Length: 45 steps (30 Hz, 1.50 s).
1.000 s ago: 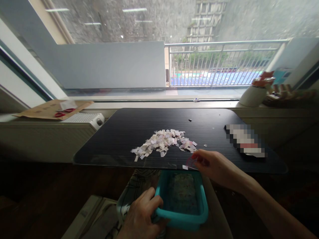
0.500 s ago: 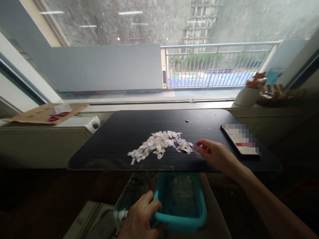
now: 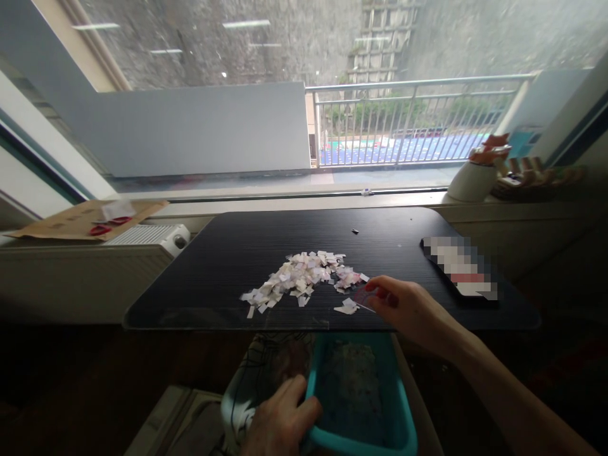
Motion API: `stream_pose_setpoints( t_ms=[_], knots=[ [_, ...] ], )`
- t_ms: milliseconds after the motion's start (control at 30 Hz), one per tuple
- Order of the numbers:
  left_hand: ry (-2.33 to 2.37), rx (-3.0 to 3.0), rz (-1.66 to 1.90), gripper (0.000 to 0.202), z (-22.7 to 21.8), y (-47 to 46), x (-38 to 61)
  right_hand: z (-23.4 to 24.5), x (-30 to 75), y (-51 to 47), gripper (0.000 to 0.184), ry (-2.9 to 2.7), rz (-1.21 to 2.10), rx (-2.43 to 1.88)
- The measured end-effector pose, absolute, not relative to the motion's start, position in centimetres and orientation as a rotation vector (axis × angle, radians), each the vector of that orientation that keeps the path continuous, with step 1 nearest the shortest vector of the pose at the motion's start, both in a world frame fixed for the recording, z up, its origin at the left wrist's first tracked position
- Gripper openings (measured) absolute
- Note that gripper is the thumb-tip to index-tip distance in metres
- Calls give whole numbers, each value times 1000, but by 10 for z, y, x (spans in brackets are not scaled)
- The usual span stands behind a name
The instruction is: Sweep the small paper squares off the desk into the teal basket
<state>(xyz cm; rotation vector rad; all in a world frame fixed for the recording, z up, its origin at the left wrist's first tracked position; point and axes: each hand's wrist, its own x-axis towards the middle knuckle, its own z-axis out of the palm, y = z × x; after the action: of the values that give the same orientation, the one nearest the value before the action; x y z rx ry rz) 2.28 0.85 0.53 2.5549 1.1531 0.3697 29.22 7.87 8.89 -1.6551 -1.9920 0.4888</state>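
Observation:
My right hand (image 3: 396, 301) is closed in a pinch on a thin, see-through pinkish plastic card (image 3: 365, 297), held low over the black table. Just left of the card lies a small group of paper scraps (image 3: 348, 306), apart from the main pile of small white paper pieces (image 3: 297, 278). My left hand (image 3: 285, 415) is closed on the left rim of a teal plastic tub (image 3: 406, 421). The tub sits below the table's front edge, over my lap, with a heap of pale scraps (image 3: 354, 373) inside.
A phone-like flat device (image 3: 458, 266), partly blurred, lies at the right of the black table (image 3: 199, 272). Red-handled scissors (image 3: 102, 230) rest on brown paper at left, by a white radiator (image 3: 152, 237). A white pot (image 3: 470, 182) stands on the windowsill.
My right hand has moved slightly left and nearer with the card, and a few scraps now lie apart from the pile. The tub and left hand have shifted down and right.

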Motion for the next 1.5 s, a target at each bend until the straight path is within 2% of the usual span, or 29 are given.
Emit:
stream_pose_setpoints(
  t_ms=[267, 433, 733, 933, 1067, 1267, 1500],
  knots=[
    [1068, 2773, 316, 21, -2, 14, 27, 86, 291, 88, 22, -1956, 529, -1694],
    [1095, 2733, 232, 19, -2, 18, 30, 87, 299, 83, 20, -1977, 423, -1773],
    [1154, 2713, 97, 16, -17, 19, 25, 94, 268, 94, 20, -2001, 564, -1633],
    [1196, 2725, 81, 16, -24, 17, 23, 94, 287, 90, 18, -1989, 499, -1803],
    [1197, 2698, 85, 13, -33, 18, 26, 90, 278, 93, 18, -1984, 639, -1726],
    [1216, 2646, 38, 14, -47, 17, 30, 85, 273, 96, 19, -1905, 796, -1634],
    [1194, 2582, -73, 27, -30, 22, 33, 87, 264, 100, 20, -1962, 819, -1672]
  ],
)
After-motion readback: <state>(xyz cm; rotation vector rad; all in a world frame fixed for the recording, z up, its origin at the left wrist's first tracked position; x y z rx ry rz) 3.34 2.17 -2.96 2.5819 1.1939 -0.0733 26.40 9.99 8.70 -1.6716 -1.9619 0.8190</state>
